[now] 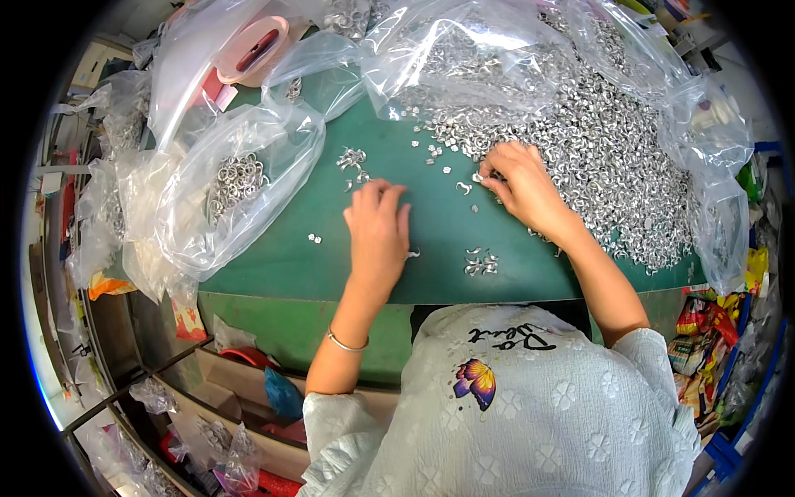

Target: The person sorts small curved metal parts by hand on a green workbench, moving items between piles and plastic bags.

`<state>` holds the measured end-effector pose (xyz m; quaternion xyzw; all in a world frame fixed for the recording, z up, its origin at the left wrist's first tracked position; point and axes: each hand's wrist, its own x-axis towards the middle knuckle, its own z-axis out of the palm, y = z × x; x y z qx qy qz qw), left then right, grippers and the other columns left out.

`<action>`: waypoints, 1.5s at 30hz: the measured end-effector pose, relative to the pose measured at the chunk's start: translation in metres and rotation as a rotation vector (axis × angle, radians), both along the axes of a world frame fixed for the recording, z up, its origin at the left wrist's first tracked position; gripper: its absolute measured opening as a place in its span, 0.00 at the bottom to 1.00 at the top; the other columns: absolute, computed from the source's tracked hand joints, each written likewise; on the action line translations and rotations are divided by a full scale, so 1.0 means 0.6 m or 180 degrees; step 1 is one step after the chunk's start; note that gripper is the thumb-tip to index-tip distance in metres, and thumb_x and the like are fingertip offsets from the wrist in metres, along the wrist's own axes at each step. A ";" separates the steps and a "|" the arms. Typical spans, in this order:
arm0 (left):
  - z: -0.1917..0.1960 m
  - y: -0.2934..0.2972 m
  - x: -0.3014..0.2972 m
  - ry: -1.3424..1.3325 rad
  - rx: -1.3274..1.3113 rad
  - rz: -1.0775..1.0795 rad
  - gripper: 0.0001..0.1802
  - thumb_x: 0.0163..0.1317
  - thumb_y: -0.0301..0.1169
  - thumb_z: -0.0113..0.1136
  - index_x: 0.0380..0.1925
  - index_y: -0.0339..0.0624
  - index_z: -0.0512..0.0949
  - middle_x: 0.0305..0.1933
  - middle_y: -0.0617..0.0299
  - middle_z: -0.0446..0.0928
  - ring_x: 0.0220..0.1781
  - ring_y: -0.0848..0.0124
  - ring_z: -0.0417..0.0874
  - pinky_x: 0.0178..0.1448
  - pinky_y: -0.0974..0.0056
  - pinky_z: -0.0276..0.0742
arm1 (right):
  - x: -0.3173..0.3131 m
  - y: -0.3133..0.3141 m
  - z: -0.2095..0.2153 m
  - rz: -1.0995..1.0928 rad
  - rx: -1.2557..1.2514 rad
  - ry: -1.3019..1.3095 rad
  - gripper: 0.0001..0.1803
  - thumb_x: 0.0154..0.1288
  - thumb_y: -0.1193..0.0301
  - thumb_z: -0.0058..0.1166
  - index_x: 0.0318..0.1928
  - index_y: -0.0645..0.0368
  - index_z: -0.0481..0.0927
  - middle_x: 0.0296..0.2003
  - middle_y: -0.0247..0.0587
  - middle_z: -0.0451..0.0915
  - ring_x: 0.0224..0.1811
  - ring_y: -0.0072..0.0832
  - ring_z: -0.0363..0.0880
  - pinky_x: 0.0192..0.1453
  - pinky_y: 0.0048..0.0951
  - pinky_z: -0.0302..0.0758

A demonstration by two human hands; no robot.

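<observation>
My right hand (523,184) is at the left edge of a large heap of small shiny silver metal pieces (596,141). Its thumb and forefinger pinch one small silver piece (477,176). Over the green tabletop, my left hand (379,217) hangs palm down, its thumb apart from its bent fingers, with nothing visible in it. Just beyond its fingertips lies a small cluster of curved silver pieces (353,159). Another little group of curved pieces (481,262) rests near the front edge. A single hook-shaped piece (464,188) lies beside my right fingertips.
Clear plastic (464,58) covers the far part of the heap. At left, an open clear bag (281,157) holds silver rings (236,184). A pink container (252,51) stands at the far left on the green table (273,269). Below it are drawers (224,398) with bagged parts.
</observation>
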<state>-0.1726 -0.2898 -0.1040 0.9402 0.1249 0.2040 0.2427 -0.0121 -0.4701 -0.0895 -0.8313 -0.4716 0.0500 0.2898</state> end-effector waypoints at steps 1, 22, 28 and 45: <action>0.004 -0.008 0.000 0.0064 -0.0031 -0.0020 0.16 0.56 0.23 0.62 0.45 0.39 0.77 0.48 0.56 0.72 0.50 0.58 0.72 0.50 0.55 0.64 | -0.003 0.000 0.001 0.0168 -0.0081 -0.0082 0.04 0.54 0.75 0.61 0.31 0.58 0.79 0.33 0.36 0.75 0.43 0.34 0.71 0.49 0.35 0.62; 0.015 -0.021 -0.022 0.0107 0.0135 0.0346 0.17 0.59 0.22 0.57 0.49 0.39 0.74 0.52 0.57 0.75 0.55 0.59 0.73 0.55 0.56 0.63 | -0.043 0.075 -0.018 0.0229 0.0861 -0.0078 0.06 0.55 0.74 0.61 0.34 0.57 0.80 0.32 0.38 0.77 0.40 0.39 0.74 0.48 0.37 0.67; -0.009 -0.001 -0.009 0.0450 0.0897 -0.0467 0.23 0.51 0.15 0.52 0.50 0.31 0.75 0.63 0.53 0.69 0.66 0.55 0.67 0.66 0.40 0.57 | -0.003 -0.015 0.005 -0.0002 -0.0421 -0.0554 0.02 0.53 0.74 0.60 0.29 0.56 0.81 0.31 0.35 0.75 0.42 0.33 0.72 0.49 0.36 0.64; -0.026 -0.083 0.056 0.0022 -0.0011 -0.0363 0.08 0.53 0.23 0.64 0.33 0.41 0.76 0.35 0.59 0.73 0.40 0.60 0.74 0.45 0.57 0.64 | -0.011 -0.016 -0.004 0.0118 -0.0441 -0.0795 0.02 0.53 0.76 0.59 0.29 0.58 0.79 0.32 0.38 0.73 0.43 0.34 0.70 0.49 0.35 0.63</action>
